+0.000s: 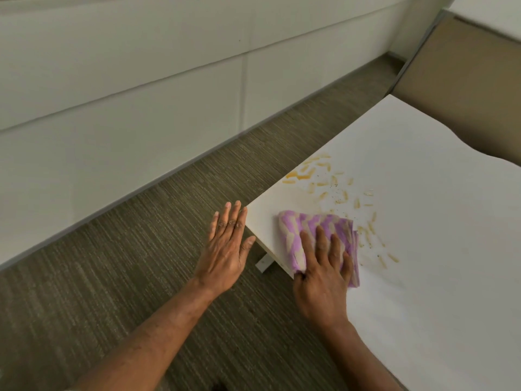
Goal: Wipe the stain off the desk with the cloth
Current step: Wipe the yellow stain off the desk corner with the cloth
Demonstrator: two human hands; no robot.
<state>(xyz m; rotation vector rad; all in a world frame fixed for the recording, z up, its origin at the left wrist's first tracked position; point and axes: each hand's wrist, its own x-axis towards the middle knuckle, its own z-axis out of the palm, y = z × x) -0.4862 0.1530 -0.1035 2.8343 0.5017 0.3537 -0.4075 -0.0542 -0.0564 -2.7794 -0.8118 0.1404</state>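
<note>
Soft, even indoor light, moderately bright with a slightly greenish cast. The glossy white table top point(423, 221) is close to overexposed, washing out its surface detail. Shadows are faint and diffuse. Wide-angle distortion curves the pale panelled wall point(112, 94) and its seams. The whole picture looks slightly soft, especially toward the edges.

Right hand point(324, 266) pressed flat, palm down, fingers spread; left hand point(228, 244) held open, fingers straight and together, thumb out. Both forearms bare, reaching forward.
</note>
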